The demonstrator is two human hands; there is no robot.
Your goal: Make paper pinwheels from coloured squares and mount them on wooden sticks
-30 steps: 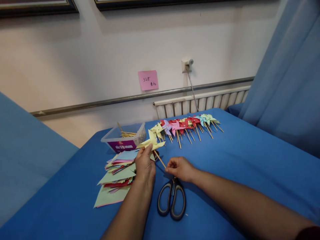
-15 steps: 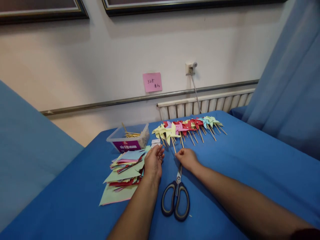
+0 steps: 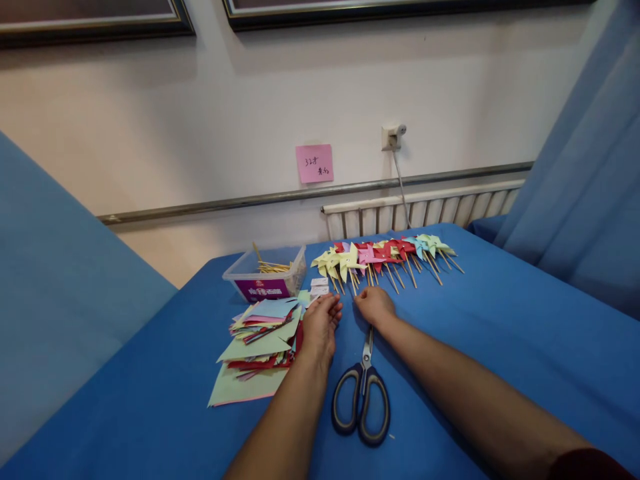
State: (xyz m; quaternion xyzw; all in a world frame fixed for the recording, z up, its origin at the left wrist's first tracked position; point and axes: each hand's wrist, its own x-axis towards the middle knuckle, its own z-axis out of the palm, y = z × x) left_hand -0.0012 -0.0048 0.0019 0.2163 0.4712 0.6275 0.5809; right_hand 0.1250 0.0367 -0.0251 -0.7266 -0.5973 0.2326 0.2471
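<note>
My right hand is closed, its fingertips pinching the lower end of a wooden stick that carries a pale yellow pinwheel. That pinwheel lies at the left end of a row of paper pinwheels in red, pink, yellow, blue and green. My left hand holds nothing; its fingers are loosely bent and apart, beside the stack of coloured paper. Scissors with dark handles lie on the blue cloth, their blade tips close below my right wrist. Small white slips sit just beyond my left fingertips.
A clear plastic box with wooden sticks stands at the back left, behind the paper. The blue-covered table reaches to the wall, where a radiator and a metal pipe run. Blue curtains hang on both sides.
The right hand has moved slightly away from me, bringing the yellow pinwheel closer to the row. The left hand stays open near the paper. The whole view has shifted a little.
</note>
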